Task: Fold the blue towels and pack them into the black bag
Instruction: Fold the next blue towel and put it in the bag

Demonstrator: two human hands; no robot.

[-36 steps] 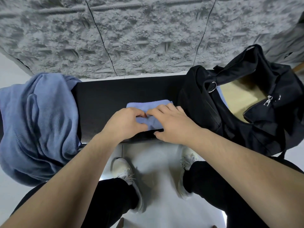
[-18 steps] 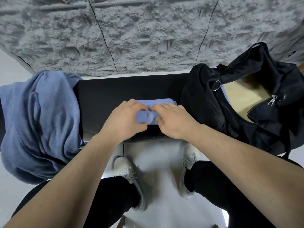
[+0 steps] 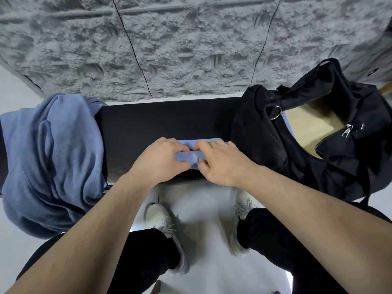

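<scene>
The left hand (image 3: 158, 161) is being curled over the left end of a small folded blue towel (image 3: 188, 159), its fingertips pinching the fold; the right hand (image 3: 222, 163) is being held just beside it, fingers bent over the right end and gripping the same cloth. The towel is being kept on the black bench (image 3: 152, 124), near its front edge at six o'clock. At nine o'clock a heap of unfolded blue towels (image 3: 51, 162) is being left draped over the bench's end, hanging past the edge. At three o'clock the black bag (image 3: 265, 145) is being left unzipped, touching or nearly touching the folded towel.

The fold is judged likely to spring loose if either grip is being released early, as the cloth looks thick and soft. The hanging heap could be dragged to the floor by its own weight. No brand, label or writing can be read.
</scene>
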